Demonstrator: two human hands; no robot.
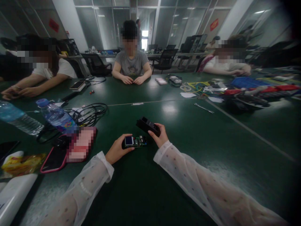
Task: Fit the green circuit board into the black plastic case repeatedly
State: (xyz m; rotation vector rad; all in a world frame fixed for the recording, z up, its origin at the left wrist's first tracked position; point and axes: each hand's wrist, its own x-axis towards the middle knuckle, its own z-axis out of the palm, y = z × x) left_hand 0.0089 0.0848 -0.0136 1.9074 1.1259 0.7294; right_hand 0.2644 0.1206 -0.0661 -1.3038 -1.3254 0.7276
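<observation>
Between the thumb and fingers of my left hand (119, 149) is a small green circuit board (139, 142) with a little screen (129, 140) at its left end. My right hand (161, 135) grips the right end of a black plastic housing (147, 124), which is tilted and raised a little above the board. The housing and the board are apart, with a small gap between them. Fingers of the right hand behind the housing are partly hidden.
Two water bottles (57, 115), black cables (90, 114) and a pink-edged phone (55, 157) lie on the left of the green table (188, 138). A wrench (203, 108) and a pile of coloured wires (199, 88) are at the right. Several people sit around the table.
</observation>
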